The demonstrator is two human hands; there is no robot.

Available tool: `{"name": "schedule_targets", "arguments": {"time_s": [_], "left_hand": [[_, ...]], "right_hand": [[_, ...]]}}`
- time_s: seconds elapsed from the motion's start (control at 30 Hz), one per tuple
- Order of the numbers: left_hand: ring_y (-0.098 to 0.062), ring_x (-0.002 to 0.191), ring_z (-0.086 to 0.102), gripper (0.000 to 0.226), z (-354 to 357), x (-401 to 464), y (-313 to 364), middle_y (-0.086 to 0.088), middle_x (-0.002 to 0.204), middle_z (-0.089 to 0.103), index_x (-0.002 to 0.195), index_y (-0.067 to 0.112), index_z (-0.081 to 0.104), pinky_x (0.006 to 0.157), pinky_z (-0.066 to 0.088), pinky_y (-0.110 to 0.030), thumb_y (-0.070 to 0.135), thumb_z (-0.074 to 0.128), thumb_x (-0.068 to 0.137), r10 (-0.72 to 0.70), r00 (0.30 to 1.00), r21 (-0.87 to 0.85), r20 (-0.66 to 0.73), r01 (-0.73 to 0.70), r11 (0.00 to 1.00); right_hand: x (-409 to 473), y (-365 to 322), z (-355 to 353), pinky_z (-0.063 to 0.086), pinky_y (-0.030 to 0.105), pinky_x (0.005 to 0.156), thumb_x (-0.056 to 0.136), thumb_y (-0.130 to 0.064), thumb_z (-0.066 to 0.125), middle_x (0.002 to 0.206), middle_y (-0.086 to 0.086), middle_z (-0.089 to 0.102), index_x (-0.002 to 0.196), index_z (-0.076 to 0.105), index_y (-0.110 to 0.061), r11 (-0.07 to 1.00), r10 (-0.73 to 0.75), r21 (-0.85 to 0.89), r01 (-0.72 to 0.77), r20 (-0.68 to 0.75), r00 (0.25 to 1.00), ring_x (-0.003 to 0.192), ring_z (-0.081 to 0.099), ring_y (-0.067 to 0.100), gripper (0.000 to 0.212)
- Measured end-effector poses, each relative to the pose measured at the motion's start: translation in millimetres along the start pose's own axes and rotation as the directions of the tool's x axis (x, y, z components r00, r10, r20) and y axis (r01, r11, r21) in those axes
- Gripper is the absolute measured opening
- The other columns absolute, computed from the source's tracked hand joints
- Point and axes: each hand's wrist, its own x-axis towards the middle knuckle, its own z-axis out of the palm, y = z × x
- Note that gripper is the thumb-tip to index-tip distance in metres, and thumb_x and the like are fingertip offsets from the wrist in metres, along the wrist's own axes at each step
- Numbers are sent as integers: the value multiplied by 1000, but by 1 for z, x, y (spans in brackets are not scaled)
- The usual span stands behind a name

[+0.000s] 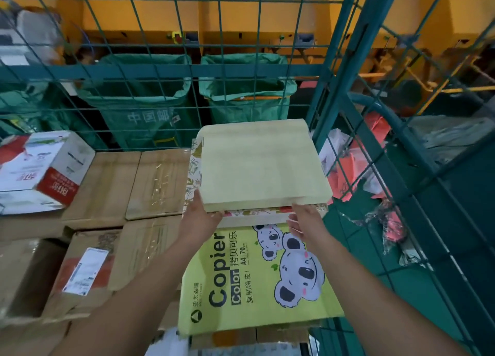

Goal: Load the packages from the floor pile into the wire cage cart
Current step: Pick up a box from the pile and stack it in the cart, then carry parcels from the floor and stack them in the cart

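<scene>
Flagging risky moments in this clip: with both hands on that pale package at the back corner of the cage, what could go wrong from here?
1. The pale package is held only at its near edge by the left hand and right hand; it could tip or slide.
2. It sits close to the cage mesh, so a corner or fingers might catch.
3. The red-and-white box lies tilted on the cartons; a jolt could shift it.

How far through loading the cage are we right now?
Done: brown cartons, a red-and-white box and a Copier paper pack already sit stacked inside the wire cage cart. In hand: both hands, left hand and right hand, hold the near edge of a pale yellow package at the back right corner. Left: the floor pile is out of view, so the remainder cannot be judged.
</scene>
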Motion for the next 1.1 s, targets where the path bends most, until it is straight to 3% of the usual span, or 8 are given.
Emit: {"name": "schedule_targets", "arguments": {"time_s": [0.17,0.23,0.33,0.47,0.63,0.77,0.93,1.1], "left_hand": [[-30,141,43,89,-1,-58,-4,-5,163,33,163,24,15,109,45,-43,42,68,94,-27,1000,-80,8,27,996],[-29,144,39,82,0,-82,-6,-3,164,29,162,23,22,112,41,-41,42,67,96,-27,999,-121,17,29,992],[-29,148,36,81,-6,-125,-20,-1,166,27,161,23,25,118,36,-47,49,66,96,-72,996,-194,55,82,978],[-31,139,47,79,-21,-187,-47,0,160,37,159,27,32,111,45,-50,54,66,93,-190,978,-418,91,211,884],[-24,110,63,55,-41,-258,-84,-4,133,55,148,25,44,88,58,-40,37,65,98,-299,950,-661,88,280,696],[-20,115,61,57,-63,-323,-138,-1,132,60,139,25,53,101,52,-43,44,69,88,-335,942,-790,10,213,575],[-16,118,59,38,-87,-417,-227,-1,132,60,133,27,55,91,55,-35,38,66,98,-429,903,-904,-5,179,387],[-22,115,54,22,-97,-520,-322,-3,125,57,125,20,55,100,46,-43,27,58,104,-533,845,-957,-40,120,263]], "right_hand": [[-50,15,11,42,27,58,105,-29,56,86,8,55,116,58,-4,999,-15,-40,21,136,991,58,50,13,28],[-65,21,20,45,26,60,106,-28,55,87,6,56,111,57,-7,999,-4,-33,11,193,981,64,53,15,22],[-93,36,38,56,34,88,106,-33,55,110,6,65,123,56,-14,999,18,-54,-3,272,962,93,65,19,25],[-145,56,62,55,43,100,106,-34,55,115,6,64,122,53,-19,995,67,-94,-35,359,931,101,66,22,23],[-204,90,94,58,37,81,104,-35,58,102,6,64,119,59,-16,991,31,-133,30,429,903,85,65,20,24],[-258,136,134,51,30,69,106,-32,55,96,6,64,114,60,-13,984,11,-162,74,474,881,81,63,19,22],[-343,212,191,43,22,53,106,-31,53,85,2,61,101,59,-18,962,63,-258,90,528,847,67,56,13,16],[-436,312,237,55,30,76,103,-34,58,92,4,66,107,62,-17,920,185,-384,79,604,775,76,63,16,18]]}}
